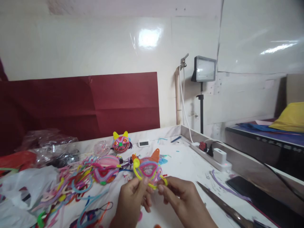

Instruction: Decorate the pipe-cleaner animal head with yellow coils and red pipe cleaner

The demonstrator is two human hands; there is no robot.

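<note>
Both my hands hold up a small colourful craft piece (pixel 148 167), a pink and blue coiled shape with orange ears and a yellow strip looped round it. My left hand (pixel 133 198) pinches its lower left edge, fingers closed on the yellow strip. My right hand (pixel 180 196) pinches the lower right side, where the yellow strip's end sticks out. Two similar finished pieces lie behind: a pink and red one (pixel 105 169) and one with yellow ears (pixel 121 143).
A heap of coloured foam strips (pixel 68 186) and plastic bags (pixel 26 186) covers the table's left. A long metal blade (pixel 225 207) lies at the right, by a power strip with a white charger (pixel 219 155). A small screen on a stand (pixel 204 69) is behind.
</note>
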